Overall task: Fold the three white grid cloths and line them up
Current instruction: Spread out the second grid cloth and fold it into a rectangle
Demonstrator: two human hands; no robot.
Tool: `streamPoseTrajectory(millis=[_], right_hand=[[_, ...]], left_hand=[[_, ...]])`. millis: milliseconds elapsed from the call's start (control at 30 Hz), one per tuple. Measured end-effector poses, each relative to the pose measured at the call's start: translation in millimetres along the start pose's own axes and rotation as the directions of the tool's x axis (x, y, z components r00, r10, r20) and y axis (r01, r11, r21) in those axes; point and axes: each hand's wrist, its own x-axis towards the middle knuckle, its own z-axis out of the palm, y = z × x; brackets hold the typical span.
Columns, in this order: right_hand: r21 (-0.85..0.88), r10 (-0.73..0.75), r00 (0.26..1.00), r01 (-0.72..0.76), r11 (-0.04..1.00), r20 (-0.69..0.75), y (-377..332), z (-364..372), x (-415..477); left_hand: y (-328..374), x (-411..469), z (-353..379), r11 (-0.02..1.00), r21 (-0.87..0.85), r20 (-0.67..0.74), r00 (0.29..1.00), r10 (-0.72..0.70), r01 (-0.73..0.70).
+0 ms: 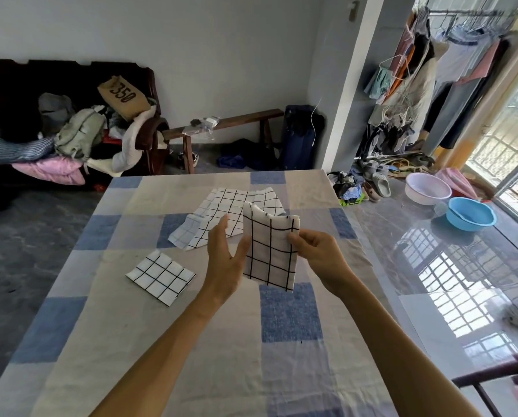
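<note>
A half-folded grid cloth [269, 251] is held above the table [101, 296], its right edge pinched by the right hand [315, 248]. The left hand [224, 257], fingers straight and together, is placed at its left edge. A folded cloth [161, 273] is laid flat to the left, and an unfolded cloth [221, 218] is spread out behind.

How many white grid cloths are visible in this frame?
3. One folded cloth lies left on the table; an unfolded cloth lies spread farther back; a third cloth is held up, pinched by the right hand. The spread one might hide another.
</note>
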Motion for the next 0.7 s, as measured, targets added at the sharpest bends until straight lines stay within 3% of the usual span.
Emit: streamPoseTrajectory(millis=[133, 233, 400, 700], right_hand=[[0.019, 0.012, 0.999, -0.013, 1.000, 0.053, -1.7, -2.1, -2.4], [0.056, 0.026, 0.997, -0.031, 0.998, 0.076, -2.6, -2.7, -3.5], [0.106, 0.063, 0.997, -0.058, 0.993, -0.047, 2.3, 3.0, -2.4], [0.073, -0.001, 0.982, 0.015, 0.997, -0.189, -2.2, 7.5, 6.0]], left_hand=[[6.0, 4.6, -0.2, 0.990, -0.115, 0.135, 0.989, -0.067, 0.083], [8.9, 4.8, 3.5, 0.988, -0.144, 0.101, 0.994, -0.048, 0.062], [15.9, 1.3, 9.8, 0.989, -0.147, 0.068, 0.998, -0.019, 0.029], [21.4, 0.9, 8.9, 0.990, -0.127, 0.055, 0.996, 0.072, -0.065]])
